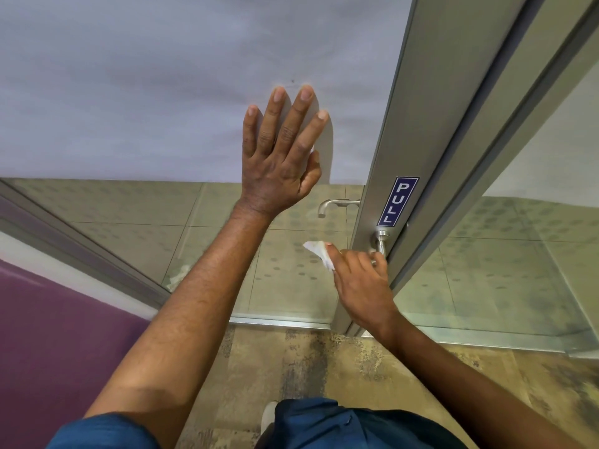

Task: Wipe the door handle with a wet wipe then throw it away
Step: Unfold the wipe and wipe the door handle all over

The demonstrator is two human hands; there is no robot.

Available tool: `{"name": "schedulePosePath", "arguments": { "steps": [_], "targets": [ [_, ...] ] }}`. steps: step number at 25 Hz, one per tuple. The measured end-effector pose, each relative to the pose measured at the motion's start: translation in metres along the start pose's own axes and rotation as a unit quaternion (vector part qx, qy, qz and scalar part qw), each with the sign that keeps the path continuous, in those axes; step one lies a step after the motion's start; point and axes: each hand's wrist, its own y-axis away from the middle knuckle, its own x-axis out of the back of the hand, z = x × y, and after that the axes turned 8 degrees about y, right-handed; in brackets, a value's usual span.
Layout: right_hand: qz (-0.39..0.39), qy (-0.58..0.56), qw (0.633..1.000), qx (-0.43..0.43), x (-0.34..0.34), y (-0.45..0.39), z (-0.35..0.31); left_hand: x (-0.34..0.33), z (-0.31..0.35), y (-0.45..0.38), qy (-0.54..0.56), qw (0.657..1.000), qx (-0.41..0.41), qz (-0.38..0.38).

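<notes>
A silver lever door handle (381, 242) sticks out of the grey metal door frame, just below a blue PULL sign (398, 201). My right hand (361, 281) is wrapped around the handle's grip with a white wet wipe (319, 250) pressed under the fingers; a corner of the wipe pokes out to the left. My left hand (281, 150) lies flat with fingers spread on the frosted glass door panel (162, 92), above and left of the handle. Most of the handle's grip is hidden by my right hand.
A second handle (335, 205) shows through the glass on the door's far side. The grey door frame (431, 124) runs diagonally at right, with another glass panel beyond it. A purple wall (48, 319) stands at left. Mottled carpet lies underfoot.
</notes>
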Motion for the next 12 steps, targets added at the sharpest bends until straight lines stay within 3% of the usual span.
{"name": "schedulePosePath", "arguments": {
  "steps": [7,12],
  "targets": [
    [-0.003,-0.008,1.0,0.018,-0.007,0.024,0.058,0.002,0.001,-0.001,-0.001,1.0,0.006,-0.004],
    [-0.01,-0.135,0.988,-0.079,-0.003,0.026,0.038,0.002,0.001,-0.001,-0.005,1.0,-0.01,-0.014]
  ]
}}
